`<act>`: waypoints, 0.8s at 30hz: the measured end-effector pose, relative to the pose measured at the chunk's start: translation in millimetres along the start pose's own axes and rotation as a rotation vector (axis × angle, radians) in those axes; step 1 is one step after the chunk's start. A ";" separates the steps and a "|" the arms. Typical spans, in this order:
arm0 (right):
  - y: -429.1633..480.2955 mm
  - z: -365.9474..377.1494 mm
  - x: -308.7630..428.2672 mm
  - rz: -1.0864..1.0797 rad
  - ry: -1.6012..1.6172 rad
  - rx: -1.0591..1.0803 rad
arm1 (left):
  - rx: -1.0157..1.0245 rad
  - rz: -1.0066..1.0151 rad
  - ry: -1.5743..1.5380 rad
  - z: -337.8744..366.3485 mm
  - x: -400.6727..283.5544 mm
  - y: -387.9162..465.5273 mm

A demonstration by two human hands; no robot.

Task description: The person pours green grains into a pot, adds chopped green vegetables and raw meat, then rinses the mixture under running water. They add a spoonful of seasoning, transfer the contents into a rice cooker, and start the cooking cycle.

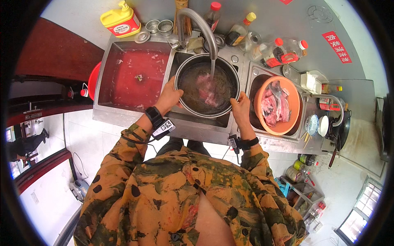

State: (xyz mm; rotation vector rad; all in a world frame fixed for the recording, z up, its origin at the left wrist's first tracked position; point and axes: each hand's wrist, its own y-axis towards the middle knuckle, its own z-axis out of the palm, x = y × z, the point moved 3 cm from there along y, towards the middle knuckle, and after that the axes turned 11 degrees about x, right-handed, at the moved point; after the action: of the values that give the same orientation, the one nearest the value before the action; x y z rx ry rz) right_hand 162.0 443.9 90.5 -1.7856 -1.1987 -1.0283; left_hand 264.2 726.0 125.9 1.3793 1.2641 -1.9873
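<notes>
A round steel pot (208, 116) is between my hands, over the middle sink basin (176, 61). My left hand (168, 96) grips its left rim, and my right hand (241, 106) grips the rim on the right. Inside lie pinkish pieces of raw meat (205, 89) in murky water. From the curved metal faucet (199, 15) a stream of water (212, 68) falls into the pot. Beyond my right hand, an orange plastic basin (295, 101) holds pieces of raw fish (275, 106).
The left sink basin (107, 80) holds reddish water with floating scraps. Behind the sinks stand a yellow detergent jug (121, 21) and several sauce bottles (238, 32). A second faucet (331, 97), a patterned bowl (311, 124) and a wok (344, 129) are at the right.
</notes>
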 end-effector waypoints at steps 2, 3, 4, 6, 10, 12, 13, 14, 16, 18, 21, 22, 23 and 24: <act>-1.9 -0.9 1.6 0.019 0.036 -0.013 | 0.004 -0.005 -0.030 1.8 0.9 0.7; -2.2 -0.4 2.9 0.001 0.066 -0.003 | -0.004 0.002 -0.007 1.8 1.0 1.3; -2.9 -1.3 4.1 -0.015 0.095 -0.009 | -0.009 -0.002 0.010 1.8 1.8 1.9; -4.2 -2.9 5.7 -0.031 0.082 -0.023 | -0.020 0.003 0.031 1.3 4.6 3.3; -7.4 -6.9 7.6 -0.049 -0.058 -0.046 | -0.035 0.029 0.104 0.2 13.5 8.7; -8.7 -7.0 8.6 -0.051 -0.058 -0.056 | -0.053 0.113 0.155 -0.1 14.8 11.8; -9.3 -6.5 9.1 -0.044 -0.029 -0.064 | -0.069 0.193 0.177 -0.4 13.3 12.7; -10.5 -6.3 8.9 -0.012 0.004 -0.093 | -0.068 0.189 0.197 -1.1 13.8 13.1; -12.4 -3.7 13.7 -0.086 -0.074 -0.090 | -0.077 0.144 0.197 -4.6 14.6 11.2; -14.3 -1.5 17.2 -0.151 -0.065 -0.055 | -0.105 0.101 0.158 -7.8 15.4 7.0; -14.6 -3.4 12.5 0.032 -0.144 -0.033 | -0.073 0.101 0.172 -6.8 17.0 3.8; -13.7 -5.2 11.5 0.041 -0.142 -0.058 | -0.065 0.075 0.167 -5.0 19.2 5.4; -12.6 -6.4 13.5 -0.062 -0.113 -0.077 | -0.074 0.110 0.208 -5.5 19.0 6.8; -10.6 -6.3 13.2 -0.093 -0.099 -0.089 | -0.083 0.149 0.250 -5.5 18.7 9.1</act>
State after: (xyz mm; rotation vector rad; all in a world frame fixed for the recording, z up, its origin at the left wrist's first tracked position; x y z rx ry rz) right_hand 153.9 446.0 106.5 -1.8834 -1.3259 -1.0716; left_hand 265.9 729.0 104.6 1.6686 1.2907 -1.6850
